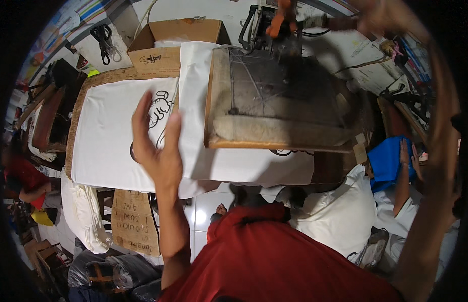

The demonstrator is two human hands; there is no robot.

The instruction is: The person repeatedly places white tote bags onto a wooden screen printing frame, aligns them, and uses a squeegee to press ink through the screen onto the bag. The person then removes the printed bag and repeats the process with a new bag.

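Observation:
My left hand [158, 156] is raised with fingers apart, holding nothing, over a white cloth [103, 131] with black line drawings. That cloth lies flat on a brown-edged board. To its right, a wide, flat press head [279, 95], dark on top with a worn brown edge, hangs from a metal arm with an orange part [283, 22]. Beneath it runs more white cloth [244, 163], its black print partly covered. My right hand [390, 20] is at the far right, beside the press arm. It is smeared by motion, and its fingers cannot be made out.
An open cardboard box [156, 55] stands behind the cloth, near a black cable [104, 43]. White fabric [85, 216] hangs at the front left beside a cardboard sheet [136, 221]. At right are a stuffed white sack [340, 216] and another person's hands on blue material [387, 158].

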